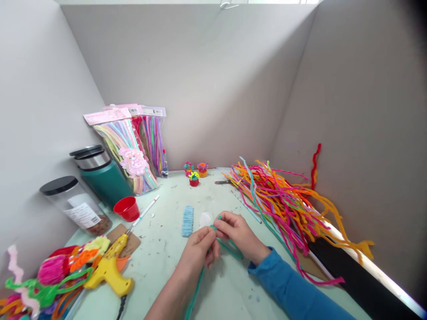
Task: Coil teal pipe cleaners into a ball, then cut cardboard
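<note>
Between my two hands runs a teal pipe cleaner (pixel 196 291), one length hanging toward the table's front and another looping below my fingers. My left hand (pixel 202 244) is closed, pinching it between thumb and forefinger. Close beside it, my right hand (pixel 235 231) also pinches the same pipe cleaner, with a short teal end poking up at the fingertips. Just beyond my left hand lies a light blue ribbed strip (pixel 187 221), flat on the table. A small whitish translucent piece (pixel 205 219) lies next to it, partly hidden by my hands.
Loose colourful pipe cleaners (pixel 283 195) heap at the right. A yellow glue gun (pixel 111 266), red cup (pixel 126 209), clear jar (pixel 78 206) and teal bottle (pixel 103 178) stand or lie left. Packaged pipe cleaners (pixel 123 151) lean behind. Small pipe-cleaner cupcakes (pixel 194 179) sit at the back.
</note>
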The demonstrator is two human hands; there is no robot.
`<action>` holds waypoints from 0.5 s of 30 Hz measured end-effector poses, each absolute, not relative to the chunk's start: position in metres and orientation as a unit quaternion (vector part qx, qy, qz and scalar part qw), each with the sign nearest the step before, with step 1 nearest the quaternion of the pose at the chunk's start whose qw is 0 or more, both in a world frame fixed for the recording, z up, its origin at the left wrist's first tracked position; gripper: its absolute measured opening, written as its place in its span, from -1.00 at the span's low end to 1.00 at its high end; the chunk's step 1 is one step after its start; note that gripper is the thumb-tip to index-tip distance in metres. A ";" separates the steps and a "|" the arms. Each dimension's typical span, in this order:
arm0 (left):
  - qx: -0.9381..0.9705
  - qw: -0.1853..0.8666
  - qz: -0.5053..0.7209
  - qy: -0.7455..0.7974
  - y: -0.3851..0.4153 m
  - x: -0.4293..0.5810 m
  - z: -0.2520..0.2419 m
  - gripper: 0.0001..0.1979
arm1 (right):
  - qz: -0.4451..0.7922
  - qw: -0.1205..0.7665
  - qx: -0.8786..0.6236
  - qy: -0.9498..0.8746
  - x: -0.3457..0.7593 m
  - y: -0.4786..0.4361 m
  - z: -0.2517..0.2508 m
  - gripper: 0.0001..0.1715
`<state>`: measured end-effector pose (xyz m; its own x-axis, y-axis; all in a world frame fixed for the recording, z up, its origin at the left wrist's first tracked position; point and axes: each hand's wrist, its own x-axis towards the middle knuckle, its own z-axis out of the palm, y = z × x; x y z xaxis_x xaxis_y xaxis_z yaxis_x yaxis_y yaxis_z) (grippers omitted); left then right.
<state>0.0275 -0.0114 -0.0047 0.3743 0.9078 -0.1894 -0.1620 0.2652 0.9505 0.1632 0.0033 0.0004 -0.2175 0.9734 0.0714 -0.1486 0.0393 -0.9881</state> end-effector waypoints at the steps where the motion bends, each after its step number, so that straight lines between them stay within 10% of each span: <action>1: 0.470 0.682 0.387 0.405 -0.011 0.027 -0.005 -0.72 | 0.573 0.487 -0.389 -0.532 0.163 0.003 0.000 -0.70; 15: 0.476 0.695 0.383 0.379 -0.015 0.029 -0.002 -0.75 | 0.689 0.493 -0.330 -0.417 0.163 0.006 -0.007 -0.70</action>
